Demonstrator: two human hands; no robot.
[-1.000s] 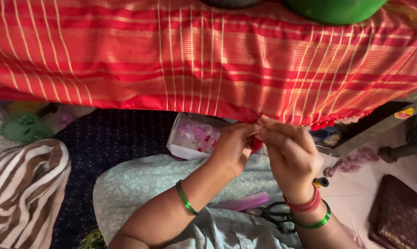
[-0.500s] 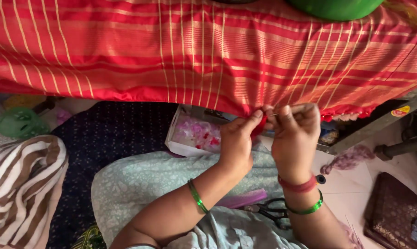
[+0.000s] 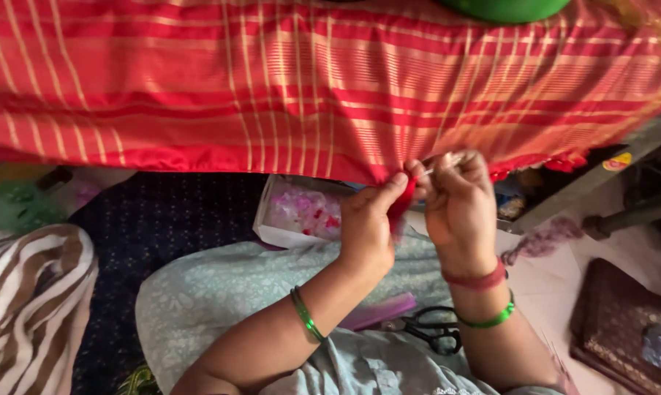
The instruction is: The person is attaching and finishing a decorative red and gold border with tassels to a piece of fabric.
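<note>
Edging red cloth (image 3: 294, 88), white box (image 3: 283, 232) below

Glossy red striped cloth (image 3: 286, 88); black metal scissors (image 3: 433, 330)

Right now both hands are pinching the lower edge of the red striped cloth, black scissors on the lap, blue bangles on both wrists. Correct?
Not quite: the bangles are green, not blue, as the head view shows. The rest holds: the left hand and right hand pinch the lower edge of the red striped cloth, and the black scissors lie on the lap.
</note>
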